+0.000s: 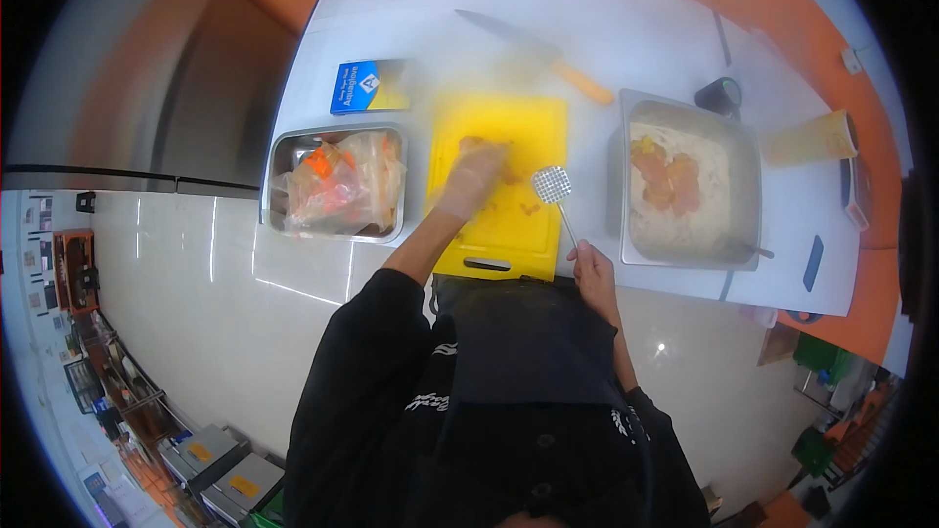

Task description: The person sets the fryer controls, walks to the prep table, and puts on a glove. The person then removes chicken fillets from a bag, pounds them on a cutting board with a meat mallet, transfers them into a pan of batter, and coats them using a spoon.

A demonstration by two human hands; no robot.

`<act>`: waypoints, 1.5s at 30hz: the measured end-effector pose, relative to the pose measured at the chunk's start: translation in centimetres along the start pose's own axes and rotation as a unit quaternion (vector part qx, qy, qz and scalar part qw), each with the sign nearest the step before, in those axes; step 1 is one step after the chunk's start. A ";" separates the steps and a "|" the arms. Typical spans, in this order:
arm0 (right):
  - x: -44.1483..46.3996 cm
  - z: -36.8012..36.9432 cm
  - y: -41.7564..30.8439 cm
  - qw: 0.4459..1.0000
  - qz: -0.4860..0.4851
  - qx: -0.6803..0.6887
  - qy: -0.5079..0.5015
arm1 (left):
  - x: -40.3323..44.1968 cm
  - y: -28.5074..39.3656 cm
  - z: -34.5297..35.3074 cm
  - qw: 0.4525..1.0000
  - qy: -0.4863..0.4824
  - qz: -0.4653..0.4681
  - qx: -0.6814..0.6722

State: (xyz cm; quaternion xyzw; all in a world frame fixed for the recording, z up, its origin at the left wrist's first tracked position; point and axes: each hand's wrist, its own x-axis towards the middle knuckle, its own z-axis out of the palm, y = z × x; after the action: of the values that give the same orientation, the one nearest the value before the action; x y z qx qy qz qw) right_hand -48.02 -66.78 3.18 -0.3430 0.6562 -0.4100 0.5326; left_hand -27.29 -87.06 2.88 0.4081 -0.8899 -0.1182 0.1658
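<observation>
blue-yellow box: "Aquaglove", "A" | white tabletop corner: red "28" | black garment: lettering unclear

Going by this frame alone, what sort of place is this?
Probably a food-prep kitchen: there's a yellow cutting board, an orange-handled knife and a metal pan holding meat-like pieces.

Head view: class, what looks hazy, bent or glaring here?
In the head view, haze softens the knife and the far end of the yellow board; that same head view curves the edges of the white table; also in the head view, glare streaks the floor.
</observation>
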 end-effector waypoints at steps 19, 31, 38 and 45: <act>0.0 -0.1 0.1 1.000 0.006 0.008 0.013 | -3.1 0.2 1.4 0.999 -0.004 -0.044 -0.012; 2.9 2.2 -4.4 0.969 -0.185 -0.165 -0.005 | -4.0 -1.3 -2.3 0.931 0.117 -0.258 -0.231; 4.8 4.1 -5.3 0.939 -0.132 -0.316 -0.021 | -3.3 -2.0 -2.5 0.888 0.066 -0.290 -0.352; 5.4 3.4 -4.9 0.916 -0.088 -0.391 -0.003 | -2.7 -2.8 -3.1 0.923 0.065 -0.255 -0.281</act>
State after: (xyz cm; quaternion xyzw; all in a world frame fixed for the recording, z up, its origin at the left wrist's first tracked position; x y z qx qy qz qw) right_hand -45.64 -74.27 5.07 -0.5814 0.7299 -0.1650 0.3193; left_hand -22.52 -87.00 4.23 0.5647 -0.6732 -0.3748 0.2955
